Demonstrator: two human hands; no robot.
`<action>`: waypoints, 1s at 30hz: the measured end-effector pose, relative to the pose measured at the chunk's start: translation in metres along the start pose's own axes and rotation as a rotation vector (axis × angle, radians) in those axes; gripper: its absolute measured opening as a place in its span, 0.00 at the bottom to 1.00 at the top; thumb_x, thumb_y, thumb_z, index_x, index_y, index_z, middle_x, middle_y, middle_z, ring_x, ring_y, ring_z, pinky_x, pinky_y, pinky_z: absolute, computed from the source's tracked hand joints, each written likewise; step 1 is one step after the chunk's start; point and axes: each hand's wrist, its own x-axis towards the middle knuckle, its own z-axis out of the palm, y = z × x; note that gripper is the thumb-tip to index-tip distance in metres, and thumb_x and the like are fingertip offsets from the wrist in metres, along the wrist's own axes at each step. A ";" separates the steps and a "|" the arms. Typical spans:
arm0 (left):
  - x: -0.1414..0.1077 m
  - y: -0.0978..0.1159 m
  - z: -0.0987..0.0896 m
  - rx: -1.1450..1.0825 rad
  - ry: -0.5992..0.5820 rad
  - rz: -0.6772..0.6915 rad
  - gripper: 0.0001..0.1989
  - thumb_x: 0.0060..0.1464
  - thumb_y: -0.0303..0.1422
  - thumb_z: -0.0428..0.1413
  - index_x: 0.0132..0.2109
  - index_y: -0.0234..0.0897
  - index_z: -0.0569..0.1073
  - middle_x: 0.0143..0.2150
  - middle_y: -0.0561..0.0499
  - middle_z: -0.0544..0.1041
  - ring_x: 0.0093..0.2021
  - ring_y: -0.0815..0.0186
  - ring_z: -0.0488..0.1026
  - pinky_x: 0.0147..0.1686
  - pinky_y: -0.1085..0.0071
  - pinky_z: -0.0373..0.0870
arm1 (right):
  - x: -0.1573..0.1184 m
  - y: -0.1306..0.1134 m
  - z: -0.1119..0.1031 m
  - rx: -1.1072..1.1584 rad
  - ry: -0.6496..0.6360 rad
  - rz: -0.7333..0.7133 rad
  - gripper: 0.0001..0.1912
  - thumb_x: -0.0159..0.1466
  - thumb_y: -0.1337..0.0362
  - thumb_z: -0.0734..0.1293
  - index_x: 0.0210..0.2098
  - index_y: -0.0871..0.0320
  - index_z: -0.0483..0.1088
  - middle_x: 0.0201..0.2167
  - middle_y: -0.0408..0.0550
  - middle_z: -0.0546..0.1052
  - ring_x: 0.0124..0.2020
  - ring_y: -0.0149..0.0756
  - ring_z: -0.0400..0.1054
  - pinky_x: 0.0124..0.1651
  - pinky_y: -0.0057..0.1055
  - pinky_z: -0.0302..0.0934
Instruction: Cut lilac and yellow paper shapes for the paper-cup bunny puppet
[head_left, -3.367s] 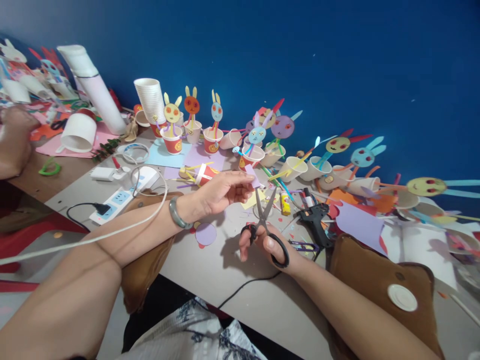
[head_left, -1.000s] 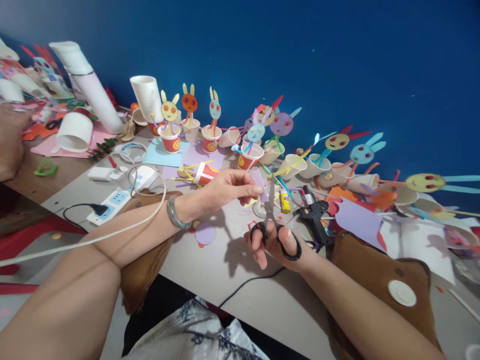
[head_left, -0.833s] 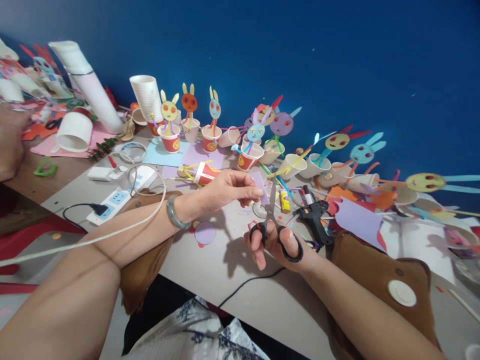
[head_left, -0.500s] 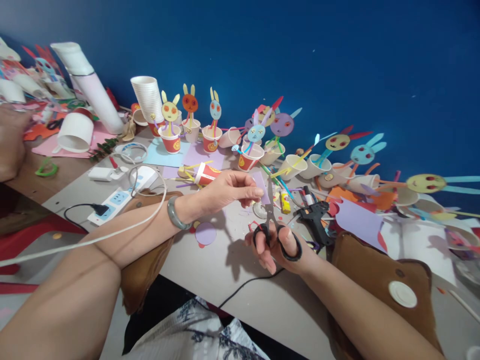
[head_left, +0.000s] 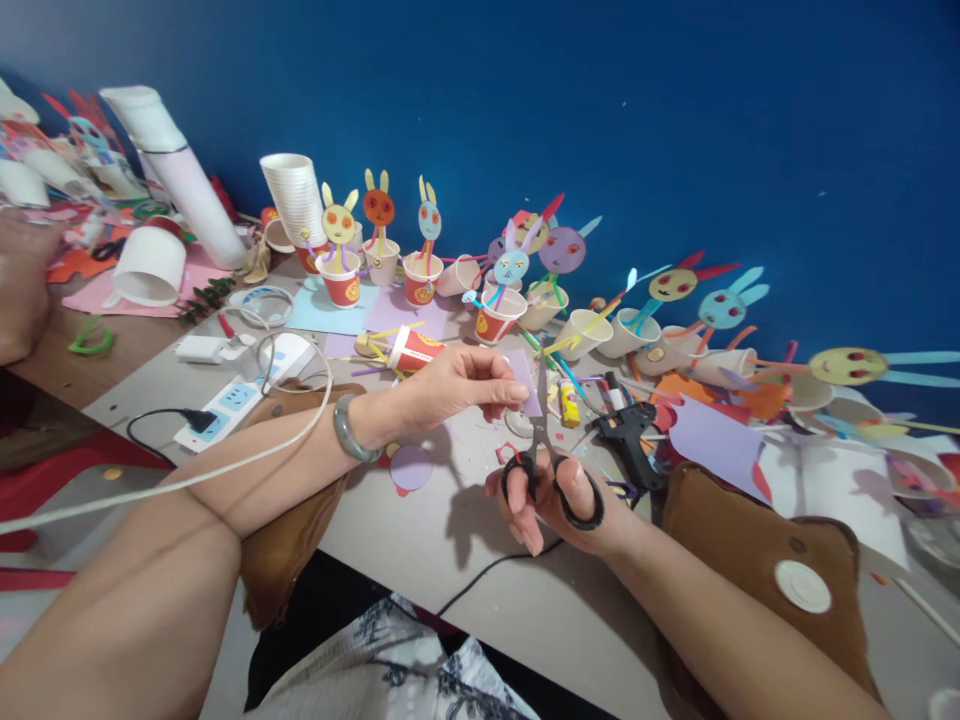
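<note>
My left hand point(head_left: 466, 388) pinches a small piece of purple paper point(head_left: 533, 396) between thumb and fingers. Black-handled scissors point(head_left: 541, 436) are in my right hand point(head_left: 551, 503), thumb and fingers through the loops. Their blades point away from me and meet the right side of the paper. On the table below my left wrist lies a purple paper disc point(head_left: 411, 467), with bits of red and yellow paper showing at its edge. Just beyond my left hand, a red paper cup point(head_left: 414, 350) lies on its side.
Paper cups holding rabbit figures point(head_left: 341, 278) line the blue wall. A black glue gun point(head_left: 632, 440) lies right of the scissors. Left are a power strip point(head_left: 244, 393) with looping cable and a white thermos point(head_left: 180, 180). Another person's hand point(head_left: 26, 285) is at the far left.
The scissors' blades have opened a little wider, and the fingers of my right hand have spread slightly. My left hand stays almost in place with the purple paper.
</note>
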 end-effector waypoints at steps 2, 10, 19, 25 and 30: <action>0.000 -0.001 0.000 -0.001 -0.005 0.005 0.19 0.48 0.42 0.68 0.26 0.32 0.70 0.23 0.55 0.73 0.23 0.76 0.68 0.27 0.75 0.66 | 0.000 0.000 0.001 0.007 -0.004 0.006 0.37 0.61 0.29 0.57 0.30 0.59 0.72 0.15 0.45 0.73 0.17 0.34 0.66 0.28 0.34 0.61; 0.001 -0.001 0.000 -0.032 -0.009 0.010 0.19 0.48 0.42 0.68 0.27 0.32 0.71 0.22 0.55 0.73 0.23 0.76 0.68 0.27 0.75 0.66 | -0.001 0.001 0.001 -0.010 0.040 -0.045 0.33 0.65 0.34 0.57 0.26 0.57 0.70 0.09 0.37 0.66 0.13 0.31 0.60 0.46 0.40 0.65; -0.002 0.003 0.002 0.027 -0.062 0.013 0.20 0.45 0.43 0.70 0.27 0.32 0.72 0.22 0.54 0.72 0.23 0.75 0.69 0.27 0.74 0.67 | 0.000 -0.001 0.003 -0.013 0.022 -0.032 0.35 0.63 0.31 0.57 0.27 0.57 0.71 0.12 0.40 0.71 0.15 0.32 0.64 0.53 0.43 0.64; -0.002 0.004 0.002 0.030 -0.060 -0.005 0.21 0.45 0.44 0.70 0.27 0.32 0.72 0.22 0.55 0.72 0.23 0.75 0.69 0.27 0.75 0.68 | -0.001 -0.003 0.007 0.035 0.046 -0.033 0.34 0.64 0.33 0.57 0.26 0.57 0.71 0.10 0.38 0.68 0.13 0.30 0.61 0.51 0.42 0.66; -0.002 0.001 0.001 0.030 -0.066 0.018 0.19 0.47 0.43 0.69 0.27 0.32 0.72 0.23 0.55 0.72 0.24 0.74 0.69 0.28 0.74 0.67 | -0.001 -0.003 0.009 0.078 0.061 -0.024 0.32 0.64 0.34 0.61 0.26 0.57 0.72 0.09 0.37 0.67 0.13 0.30 0.60 0.51 0.42 0.67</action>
